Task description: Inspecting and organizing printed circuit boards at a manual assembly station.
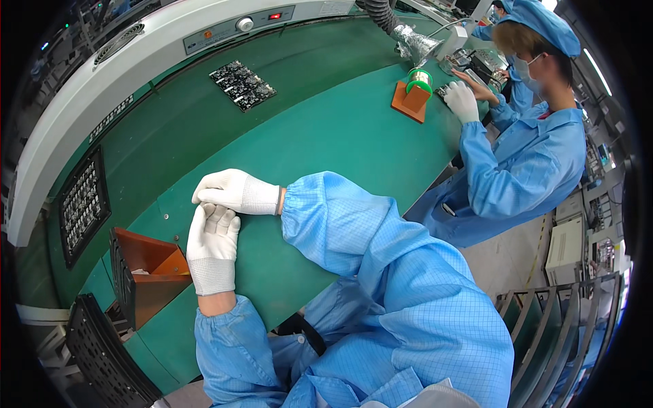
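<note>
Gloved right hand [235,191] atop left hand [213,241].

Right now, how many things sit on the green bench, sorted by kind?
Circuit boards: 2, a loose panel and a framed one
Orange-brown bins: 1
Solder spools on a stand: 1
Gloved hands resting on it: 2, left hand and right hand, holding nothing
Total: 6

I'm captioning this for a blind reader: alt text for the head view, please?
Two white-gloved hands, left hand and right hand, rest touching on a green workbench, holding nothing. An orange bin sits left; a circuit board lies farther back; a co-worker works at right.
</note>
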{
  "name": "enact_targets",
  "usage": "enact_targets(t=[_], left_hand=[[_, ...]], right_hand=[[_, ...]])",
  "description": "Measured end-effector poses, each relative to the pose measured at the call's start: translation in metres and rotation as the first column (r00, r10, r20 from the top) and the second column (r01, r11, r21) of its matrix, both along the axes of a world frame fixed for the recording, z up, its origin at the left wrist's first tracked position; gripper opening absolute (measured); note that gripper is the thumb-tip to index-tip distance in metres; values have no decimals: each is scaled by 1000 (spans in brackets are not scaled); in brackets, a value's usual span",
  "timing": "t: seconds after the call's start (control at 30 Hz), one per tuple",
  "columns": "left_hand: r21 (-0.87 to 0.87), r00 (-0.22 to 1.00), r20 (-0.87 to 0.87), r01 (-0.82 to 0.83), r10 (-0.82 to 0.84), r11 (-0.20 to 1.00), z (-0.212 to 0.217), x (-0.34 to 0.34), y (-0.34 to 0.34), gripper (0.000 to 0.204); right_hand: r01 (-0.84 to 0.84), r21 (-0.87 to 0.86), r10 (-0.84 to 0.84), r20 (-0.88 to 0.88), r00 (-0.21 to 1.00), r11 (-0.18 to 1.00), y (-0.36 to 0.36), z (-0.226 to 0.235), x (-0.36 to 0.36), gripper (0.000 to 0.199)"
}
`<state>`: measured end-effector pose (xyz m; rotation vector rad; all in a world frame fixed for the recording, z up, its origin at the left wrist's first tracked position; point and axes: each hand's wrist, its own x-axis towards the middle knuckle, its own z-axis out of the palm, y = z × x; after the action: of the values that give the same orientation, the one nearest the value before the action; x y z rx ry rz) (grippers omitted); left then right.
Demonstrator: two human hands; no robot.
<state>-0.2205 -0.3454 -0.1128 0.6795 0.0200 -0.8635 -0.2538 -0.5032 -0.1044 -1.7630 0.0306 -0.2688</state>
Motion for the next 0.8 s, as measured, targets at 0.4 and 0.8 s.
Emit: enact_targets(t=[0.4,0.8], left_hand=[[-28,1000,-1,-7,7,1000,-3,-1,4,21],[-54,1000,22,10,-9,999,-9,3,25,21]], right_hand=[[-24,-20,24,6,1000,1000,3,-1,2,31],[-12,-22,13,3,1000,1000,25,-4,4,29]])
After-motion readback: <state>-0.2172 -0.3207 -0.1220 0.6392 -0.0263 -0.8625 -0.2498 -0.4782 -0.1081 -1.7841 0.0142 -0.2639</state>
